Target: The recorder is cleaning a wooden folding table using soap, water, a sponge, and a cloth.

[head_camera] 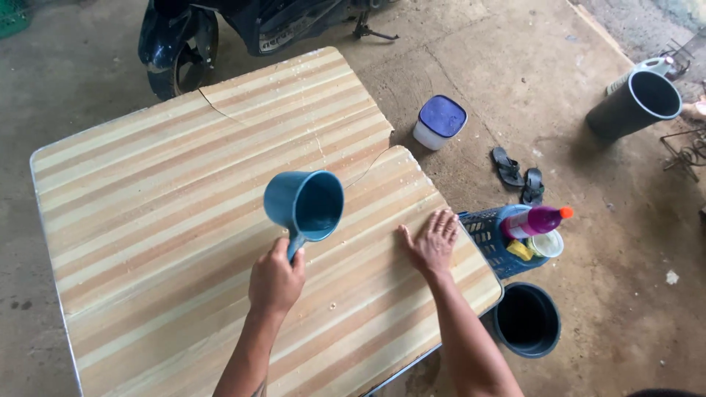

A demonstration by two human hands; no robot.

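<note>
- The table point(169, 220), a striped wooden top with a crack running in from its far edge, carries nothing loose; it looks wet and speckled with pale spots. The water would best be spread along the stripes rather than dumped in one place, so that it sheets toward an edge.
- The blue dipper point(305, 204) is held above the middle of the top, tipped so its mouth faces the right edge. A slower tilt would likely keep the water on the top instead of over the side.
- The left hand point(276, 279) has its fingers closed tight round the dipper's handle; a firm wrist would steady the pour.
- The right hand point(432, 241) lies flat, fingers spread open, holding nothing, pressed on the top near the right edge. It seems well placed to rub the wet surface, and should keep clear of the crack.
</note>
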